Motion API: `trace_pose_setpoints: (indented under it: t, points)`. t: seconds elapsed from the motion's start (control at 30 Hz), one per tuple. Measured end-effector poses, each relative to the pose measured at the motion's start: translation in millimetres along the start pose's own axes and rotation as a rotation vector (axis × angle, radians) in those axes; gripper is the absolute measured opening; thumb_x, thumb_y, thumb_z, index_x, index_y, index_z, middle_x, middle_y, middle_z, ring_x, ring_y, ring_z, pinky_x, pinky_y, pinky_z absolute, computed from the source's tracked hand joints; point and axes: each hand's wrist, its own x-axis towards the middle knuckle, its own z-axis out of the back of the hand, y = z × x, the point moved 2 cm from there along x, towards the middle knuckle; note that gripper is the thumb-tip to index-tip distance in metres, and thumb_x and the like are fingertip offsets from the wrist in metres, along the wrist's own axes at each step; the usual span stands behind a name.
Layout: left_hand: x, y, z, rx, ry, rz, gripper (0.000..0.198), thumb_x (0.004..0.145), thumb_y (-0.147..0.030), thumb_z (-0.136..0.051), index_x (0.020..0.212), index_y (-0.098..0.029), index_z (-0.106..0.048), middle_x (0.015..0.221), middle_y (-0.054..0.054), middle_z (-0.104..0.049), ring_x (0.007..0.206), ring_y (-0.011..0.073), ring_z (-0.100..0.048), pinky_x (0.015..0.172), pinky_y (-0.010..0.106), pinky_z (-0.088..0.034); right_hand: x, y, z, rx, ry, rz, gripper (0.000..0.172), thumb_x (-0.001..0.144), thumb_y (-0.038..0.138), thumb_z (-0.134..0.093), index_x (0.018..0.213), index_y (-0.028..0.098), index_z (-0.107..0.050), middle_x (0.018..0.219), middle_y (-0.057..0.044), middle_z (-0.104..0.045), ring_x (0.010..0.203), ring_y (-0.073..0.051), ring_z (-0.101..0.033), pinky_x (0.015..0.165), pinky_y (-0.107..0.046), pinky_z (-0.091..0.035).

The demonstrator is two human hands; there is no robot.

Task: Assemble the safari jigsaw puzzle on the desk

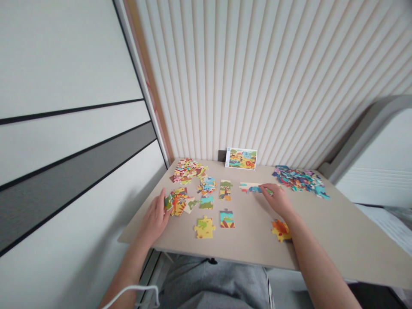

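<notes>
My left hand (156, 216) rests on the beige table (337, 227) near its left edge, fingers curled round a green puzzle piece (168, 202) beside a small heap of orange and yellow pieces (179, 201). My right hand (277, 199) reaches to the middle, fingertips pinched on a joined strip of blue and white pieces (252, 187). Loose single pieces lie between the hands: a yellow one (204, 227), a blue and orange one (227, 219), a green one (206, 202) and a tree one (225, 190). An orange piece (280, 230) lies beside my right forearm.
A reference picture card (241, 158) leans against the ribbed wall at the back. A pile of reddish pieces (188, 169) lies at the back left, a pile of blue pieces (300, 179) at the back right. A white cable (135, 291) crosses my lap.
</notes>
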Motion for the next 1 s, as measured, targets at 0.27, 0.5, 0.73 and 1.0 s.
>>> trace_pose_setpoints:
  t: [0.27,0.5,0.73,1.0]
  points:
    - [7,-22,0.3,-0.088,-0.048,0.069,0.083,0.094,-0.035,-0.054,0.161,-0.019,-0.008,0.126,0.017,-0.057,0.116,0.0330,-0.060,0.099,0.050,-0.052,3,24,10,0.137,-0.024,-0.005,0.036,0.096,0.045,-0.050,0.099,0.021,-0.076,0.104,-0.011,-0.076,0.099,-0.027,-0.069,0.090,-0.041,-0.052]
    - [16,-123,-8.0,-0.216,-0.053,-0.047,0.094,0.090,-0.023,-0.059,0.161,-0.019,0.002,0.134,0.020,-0.054,0.125,0.0355,-0.054,0.106,0.055,-0.046,-28,151,14,0.536,0.250,-0.020,0.036,0.096,0.048,-0.056,0.117,0.026,-0.074,0.107,-0.008,-0.075,0.093,-0.025,-0.068,0.075,-0.034,-0.054]
    - [9,-182,-30.9,-0.365,0.079,-0.165,0.093,0.091,-0.015,-0.057,0.162,-0.023,0.003,0.142,0.021,-0.050,0.131,0.0344,-0.051,0.106,0.052,-0.046,-62,184,-22,0.885,0.363,-0.151,0.050,0.092,0.047,-0.065,0.136,0.023,-0.062,0.077,0.001,-0.062,0.071,-0.015,-0.055,0.069,-0.029,-0.048]
    - [2,-169,-44.5,-0.353,0.057,-0.159,0.082,0.094,-0.027,-0.060,0.160,-0.024,-0.012,0.143,0.019,-0.052,0.133,0.0333,-0.051,0.106,0.053,-0.048,-70,136,-32,0.948,0.125,-0.335,0.054,0.087,0.049,-0.069,0.134,0.022,-0.063,0.079,0.000,-0.060,0.071,-0.016,-0.056,0.070,-0.030,-0.049]
